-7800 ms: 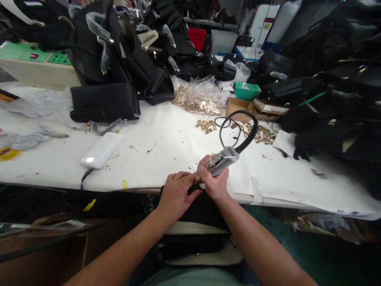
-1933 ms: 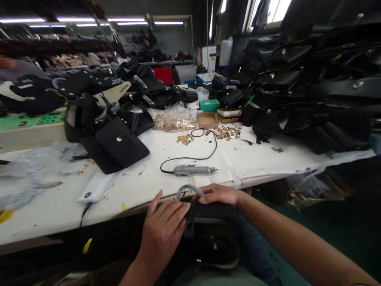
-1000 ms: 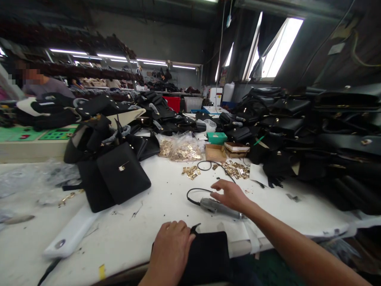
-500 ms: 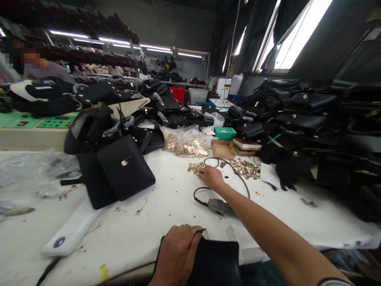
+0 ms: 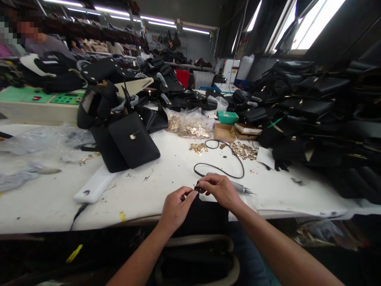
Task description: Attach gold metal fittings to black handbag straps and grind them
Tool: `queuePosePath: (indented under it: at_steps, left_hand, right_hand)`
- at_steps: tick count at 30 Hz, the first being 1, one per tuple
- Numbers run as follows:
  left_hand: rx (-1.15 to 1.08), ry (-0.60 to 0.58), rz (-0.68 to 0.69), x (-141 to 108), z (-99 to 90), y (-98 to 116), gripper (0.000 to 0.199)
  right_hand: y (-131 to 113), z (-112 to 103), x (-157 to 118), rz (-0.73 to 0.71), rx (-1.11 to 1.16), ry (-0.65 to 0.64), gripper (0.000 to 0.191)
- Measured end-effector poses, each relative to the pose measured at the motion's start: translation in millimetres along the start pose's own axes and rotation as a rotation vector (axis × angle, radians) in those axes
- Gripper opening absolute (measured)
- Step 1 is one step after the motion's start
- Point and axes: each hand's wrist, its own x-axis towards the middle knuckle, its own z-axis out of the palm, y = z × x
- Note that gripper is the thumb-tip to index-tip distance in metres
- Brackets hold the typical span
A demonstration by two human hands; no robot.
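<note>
My left hand (image 5: 177, 206) and my right hand (image 5: 219, 190) meet at the table's front edge, fingertips nearly touching. Between them is a small dark piece with a metallic glint (image 5: 197, 188), pinched by both hands; its exact shape is too small to tell. Just below lies a black leather piece (image 5: 205, 216), partly under my hands, at the edge of the table. A grey pen-like power tool (image 5: 241, 188) with a thin metal tip rests right behind my right hand, its black cord (image 5: 242, 169) looping on the white table (image 5: 166, 174).
Small gold metal parts (image 5: 198, 148) lie beyond my hands, with more beside an open cardboard box (image 5: 224, 132). Black bags (image 5: 135, 143) stand at the left and pile up at the right. A white device (image 5: 97, 184) sits at left. A person (image 5: 49, 43) is at the far left.
My right hand has come back from the small gold parts to my left hand. My left hand has moved off the black piece's top into a pinch. The view has tilted down.
</note>
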Motion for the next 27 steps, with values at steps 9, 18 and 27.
queuePosePath:
  at_steps: [9, 18, 27]
  left_hand:
    - [-0.08, 0.078, 0.018, -10, 15.1, -1, 0.043]
    - [-0.089, 0.024, 0.095, -11, 12.4, 1, 0.033]
    - [-0.105, 0.069, 0.152, -9, 8.0, 6, 0.028]
  right_hand:
    - [1, 2, -25, -0.153, -0.173, 0.039, 0.03]
    - [0, 4, -33, -0.271, -0.302, 0.042, 0.017]
    - [7, 8, -30, -0.382, -0.329, 0.092, 0.016]
